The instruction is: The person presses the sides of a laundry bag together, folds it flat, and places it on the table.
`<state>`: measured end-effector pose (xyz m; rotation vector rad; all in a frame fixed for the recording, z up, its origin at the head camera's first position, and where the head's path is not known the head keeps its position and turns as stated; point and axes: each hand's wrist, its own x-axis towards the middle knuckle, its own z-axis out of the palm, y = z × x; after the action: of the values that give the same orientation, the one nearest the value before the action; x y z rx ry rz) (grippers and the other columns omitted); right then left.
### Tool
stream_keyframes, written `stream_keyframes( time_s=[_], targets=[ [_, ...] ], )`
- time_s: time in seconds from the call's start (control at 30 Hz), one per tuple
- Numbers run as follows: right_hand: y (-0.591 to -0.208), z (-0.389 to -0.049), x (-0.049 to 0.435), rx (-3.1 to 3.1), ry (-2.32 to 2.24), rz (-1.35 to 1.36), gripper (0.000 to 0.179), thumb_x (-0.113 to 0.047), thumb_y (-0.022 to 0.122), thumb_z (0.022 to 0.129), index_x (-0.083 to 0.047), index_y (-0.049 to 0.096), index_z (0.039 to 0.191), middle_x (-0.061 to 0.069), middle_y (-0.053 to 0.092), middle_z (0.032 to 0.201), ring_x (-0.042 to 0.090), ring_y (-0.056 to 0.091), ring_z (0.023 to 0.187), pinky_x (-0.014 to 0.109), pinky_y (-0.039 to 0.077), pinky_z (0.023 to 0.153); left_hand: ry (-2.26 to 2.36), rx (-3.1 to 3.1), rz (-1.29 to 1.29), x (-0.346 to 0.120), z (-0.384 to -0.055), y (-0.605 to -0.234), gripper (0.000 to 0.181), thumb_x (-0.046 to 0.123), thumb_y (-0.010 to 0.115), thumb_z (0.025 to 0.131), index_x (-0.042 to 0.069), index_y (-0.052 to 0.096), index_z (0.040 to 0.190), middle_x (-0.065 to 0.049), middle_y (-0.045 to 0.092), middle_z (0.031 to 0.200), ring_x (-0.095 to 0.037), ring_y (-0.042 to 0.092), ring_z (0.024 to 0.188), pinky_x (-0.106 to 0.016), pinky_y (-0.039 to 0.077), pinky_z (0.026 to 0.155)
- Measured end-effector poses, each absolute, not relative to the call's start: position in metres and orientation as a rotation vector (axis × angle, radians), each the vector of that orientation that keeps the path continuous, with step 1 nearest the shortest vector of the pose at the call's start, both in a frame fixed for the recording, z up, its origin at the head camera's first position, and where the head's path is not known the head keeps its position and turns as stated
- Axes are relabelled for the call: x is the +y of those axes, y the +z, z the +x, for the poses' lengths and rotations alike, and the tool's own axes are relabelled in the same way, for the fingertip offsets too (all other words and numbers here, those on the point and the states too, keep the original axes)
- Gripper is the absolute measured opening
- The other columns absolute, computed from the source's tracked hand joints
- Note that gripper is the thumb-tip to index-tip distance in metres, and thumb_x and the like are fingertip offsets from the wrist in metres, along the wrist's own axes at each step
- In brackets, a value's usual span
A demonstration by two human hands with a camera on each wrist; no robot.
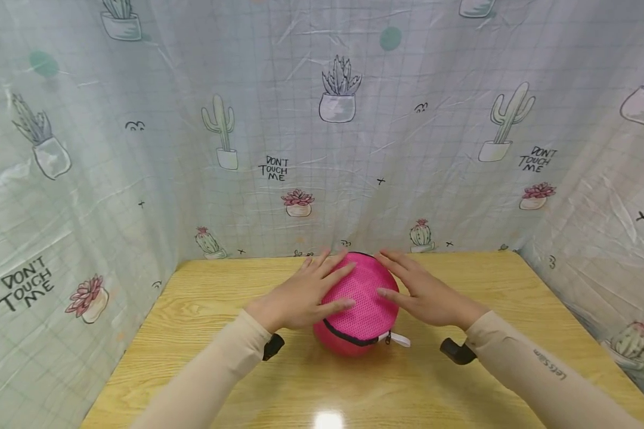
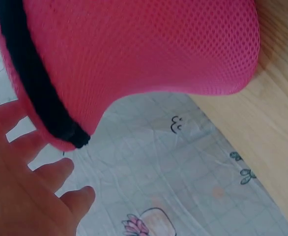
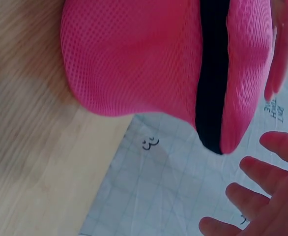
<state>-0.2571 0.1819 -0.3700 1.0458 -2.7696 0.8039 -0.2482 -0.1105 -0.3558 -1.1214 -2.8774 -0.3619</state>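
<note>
A rounded pink mesh zip bag (image 1: 362, 304) stands on the table between my two hands. A black zip band (image 1: 354, 338) runs around its upper edge, and a white pull tab (image 1: 401, 339) sticks out at the front right. My left hand (image 1: 295, 298) lies spread over the bag's left side, its fingers extended. My right hand (image 1: 426, 295) is at the right side, fingers straight, with the fingertips at the bag's upper edge. The right wrist view shows a gap between most of those fingertips and the mesh (image 3: 134, 59). The bag's inside is hidden.
The wooden table (image 1: 209, 286) reaches back to a pale curtain (image 1: 375, 143) printed with cacti, which also hangs along both sides. Black curved pieces (image 1: 458, 351) show beneath both wrists. A bright light reflection lies on the front of the tabletop.
</note>
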Motion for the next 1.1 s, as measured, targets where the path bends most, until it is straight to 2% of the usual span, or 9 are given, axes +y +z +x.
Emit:
stream_keyframes(
  time_s=[0.23, 0.67, 1.1],
  targets=[
    [-0.375, -0.250, 0.173, -2.765, 0.810, 1.078, 0.079, -0.048, 0.062, 0.102, -0.013, 0.030, 0.164, 0.010, 0.025, 0.172, 0.039, 0.022, 0.159, 0.064, 0.031, 0.122, -0.344, -2.835, -1.178, -0.107, -0.245, -0.362, 0.081, 0.062, 0.048, 0.104, 0.021, 0.021, 0.167, -0.003, 0.008, 0.177, -0.032, 0.006, 0.163, -0.060, 0.013, 0.130],
    [-0.382, -0.243, 0.162, -2.758, 0.806, 1.081, 0.080, -0.048, 0.062, 0.102, -0.014, 0.027, 0.165, 0.011, 0.018, 0.174, 0.042, 0.016, 0.160, 0.063, 0.030, 0.123, -0.285, -2.852, -1.164, -0.104, -0.245, -0.369, 0.083, 0.068, 0.041, 0.103, 0.023, 0.014, 0.168, -0.001, 0.005, 0.177, -0.029, -0.004, 0.163, -0.059, 0.011, 0.130],
    [-0.388, -0.255, 0.155, -2.768, 0.836, 1.047, 0.078, -0.046, 0.060, 0.104, -0.014, 0.026, 0.166, 0.014, 0.017, 0.174, 0.043, 0.013, 0.160, 0.065, 0.027, 0.123, -0.255, -2.821, -1.124, -0.107, -0.254, -0.375, 0.082, 0.066, 0.043, 0.104, 0.022, 0.017, 0.168, -0.004, 0.012, 0.176, -0.032, 0.004, 0.163, -0.062, 0.013, 0.129]
  ],
)
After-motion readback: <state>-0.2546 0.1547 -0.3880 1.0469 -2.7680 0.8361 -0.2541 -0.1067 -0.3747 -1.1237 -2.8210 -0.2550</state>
